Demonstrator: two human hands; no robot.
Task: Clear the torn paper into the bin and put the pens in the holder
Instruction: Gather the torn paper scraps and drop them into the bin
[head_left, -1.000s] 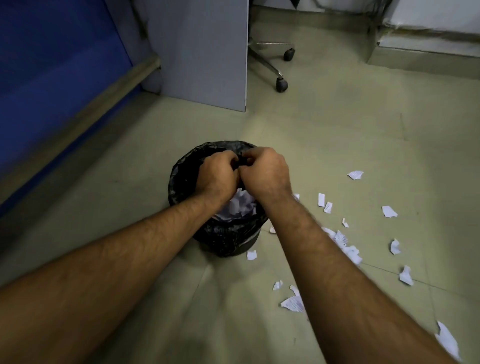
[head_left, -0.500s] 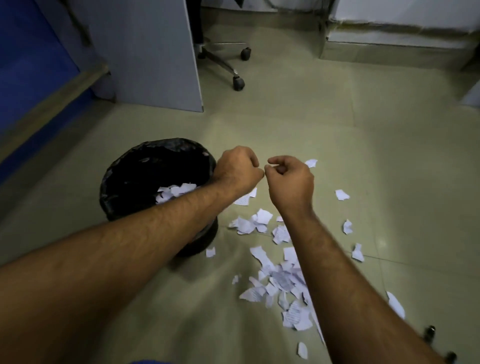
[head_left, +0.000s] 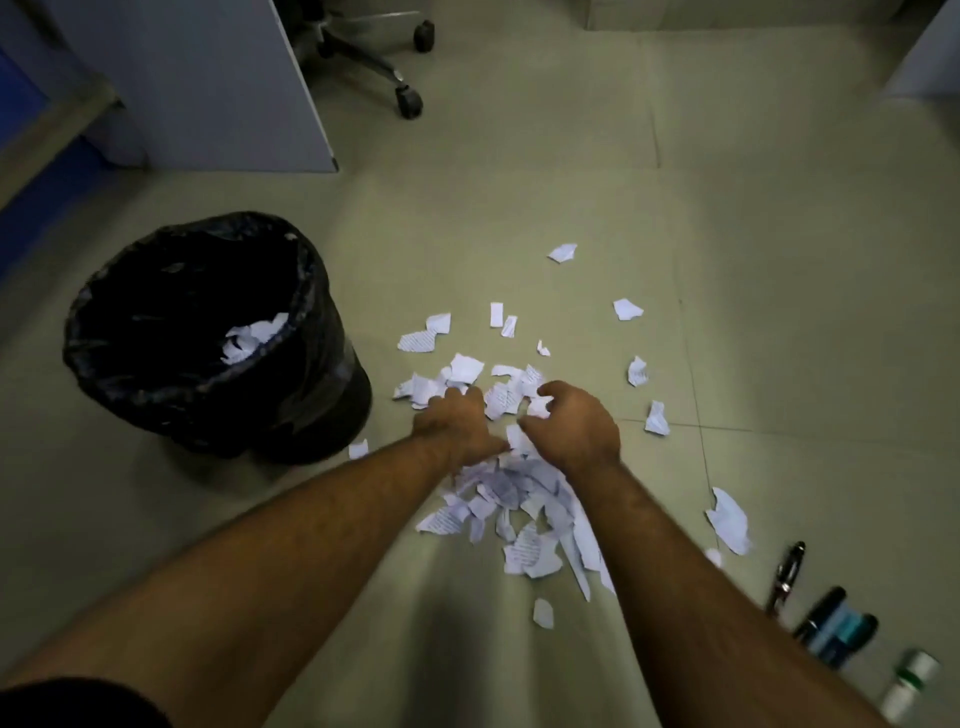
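A black-lined bin (head_left: 130, 291) stands on the floor at the left, with some torn paper (head_left: 254, 335) inside it. To its right a heap of torn paper (head_left: 519, 499) lies on the floor, and loose scraps (head_left: 627, 309) are scattered beyond it. My left hand (head_left: 457, 423) reaches down onto the far part of the heap, fingers touching the scraps. Beside it, my right hand (head_left: 574, 423) hovers over the heap with its fingers bent like a claw and a gap between thumb and forefinger. Pens (head_left: 787, 571) and markers (head_left: 836, 623) lie at the lower right.
A grey partition panel (head_left: 208, 83) rises behind the bin. An office chair's wheeled base (head_left: 405, 93) stands at the top centre. A white and green marker (head_left: 909, 680) lies near the bottom right corner. Pale floor tiles (head_left: 779, 260) stretch to the right.
Both hands left the bin, swung right and dropped onto the paper heap. My view tilted down, so the pens came into sight at the lower right.
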